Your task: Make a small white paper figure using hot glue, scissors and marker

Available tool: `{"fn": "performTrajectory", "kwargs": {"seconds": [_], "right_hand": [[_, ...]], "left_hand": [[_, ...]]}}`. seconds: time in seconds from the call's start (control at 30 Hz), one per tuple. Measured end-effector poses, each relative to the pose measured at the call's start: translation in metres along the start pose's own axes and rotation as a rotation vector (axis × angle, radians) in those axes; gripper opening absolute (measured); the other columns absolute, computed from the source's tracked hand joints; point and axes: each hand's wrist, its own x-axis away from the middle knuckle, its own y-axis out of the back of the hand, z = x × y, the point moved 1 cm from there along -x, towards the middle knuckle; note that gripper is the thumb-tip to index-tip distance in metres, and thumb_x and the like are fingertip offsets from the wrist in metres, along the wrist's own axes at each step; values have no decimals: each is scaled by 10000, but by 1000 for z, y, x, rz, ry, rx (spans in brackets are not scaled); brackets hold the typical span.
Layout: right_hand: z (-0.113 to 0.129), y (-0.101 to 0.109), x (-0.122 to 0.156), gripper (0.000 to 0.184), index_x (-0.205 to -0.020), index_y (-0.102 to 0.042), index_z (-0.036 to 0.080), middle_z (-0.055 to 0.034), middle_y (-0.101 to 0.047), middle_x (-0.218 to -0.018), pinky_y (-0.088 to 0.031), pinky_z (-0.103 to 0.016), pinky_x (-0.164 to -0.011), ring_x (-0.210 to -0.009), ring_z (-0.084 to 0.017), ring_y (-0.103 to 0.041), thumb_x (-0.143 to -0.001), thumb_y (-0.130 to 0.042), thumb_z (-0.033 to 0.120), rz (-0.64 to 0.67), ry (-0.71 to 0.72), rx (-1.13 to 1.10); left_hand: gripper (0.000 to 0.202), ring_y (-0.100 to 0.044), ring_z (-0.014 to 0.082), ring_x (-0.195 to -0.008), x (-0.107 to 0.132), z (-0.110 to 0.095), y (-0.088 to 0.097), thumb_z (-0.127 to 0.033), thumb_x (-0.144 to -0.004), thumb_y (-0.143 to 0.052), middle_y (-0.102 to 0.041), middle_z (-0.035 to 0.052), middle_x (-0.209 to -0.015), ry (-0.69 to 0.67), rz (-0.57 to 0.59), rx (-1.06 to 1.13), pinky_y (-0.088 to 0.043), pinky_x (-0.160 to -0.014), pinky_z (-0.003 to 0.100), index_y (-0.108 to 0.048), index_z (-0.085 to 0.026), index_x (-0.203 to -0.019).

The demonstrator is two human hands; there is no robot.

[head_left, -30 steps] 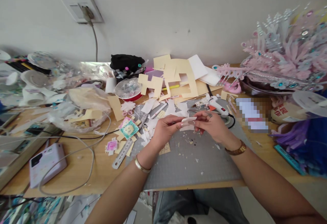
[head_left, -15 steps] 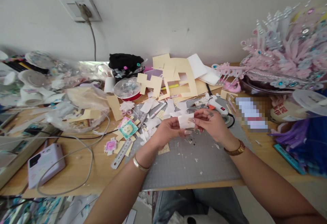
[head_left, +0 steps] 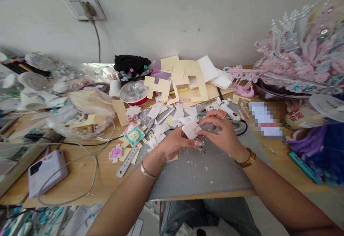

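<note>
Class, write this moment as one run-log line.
left hand: holding small white paper-like rectangle | right hand: at its edge | beneath: grey gridded mat

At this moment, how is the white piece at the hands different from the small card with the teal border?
The white piece looks plain, while the teal-bordered card carries a drawn smiling face. The white piece is up in the left hand, with the right hand at its edge, whereas the teal-bordered card lies near the ruler. Both are small and look thin.

I make out 20 on the ruler, near left; red characters on the right-hand package I can't read.
</note>
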Motion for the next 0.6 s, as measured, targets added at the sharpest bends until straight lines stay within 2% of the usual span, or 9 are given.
{"fn": "performTrajectory", "kwargs": {"seconds": [0.1,0.23,0.33,0.53,0.6], "right_hand": [[0,-3,-1,76,-861,-709,258,-44,-593,-953,-519,-387,-828,-929,-224,-600,-807,-761,248,33,95,46],[-2,-8,1,45,-830,-710,238,-38,-571,-925,-508,-361,-798,-896,-206,-593,-821,-754,232,27,83,26],[-4,-10,3,89,-752,-703,229,-34,-565,-892,-498,-350,-777,-872,-198,-588,-828,-749,243,31,38,-2],[-6,-6,0,247,-692,-696,233,-42,-594,-934,-499,-382,-842,-916,-207,-599,-823,-751,435,12,-78,-177],[-7,-2,-2,306,-682,-677,230,-42,-618,-920,-500,-376,-831,-907,-210,-609,-790,-765,502,-16,-134,-245]], "left_hand": [[514,-672,162,-775,0,0,-1,-153,-528,-928,-714,40,-829,0,23,-1,-531,-771,300,-667,-134,-970],[537,-685,171,-808,1,2,-2,-120,-537,-917,-718,46,-850,13,54,1,-540,-788,306,-669,-141,-1014],[557,-694,177,-826,1,4,-2,-95,-545,-909,-724,48,-861,7,57,6,-547,-782,301,-661,-150,-1040],[576,-710,200,-838,2,0,0,-71,-572,-888,-741,60,-861,-4,55,65,-560,-783,317,-656,-148,-1094],[618,-717,198,-851,2,-2,1,-46,-568,-878,-751,69,-926,6,30,95,-559,-775,296,-654,-161,-1132]]}}
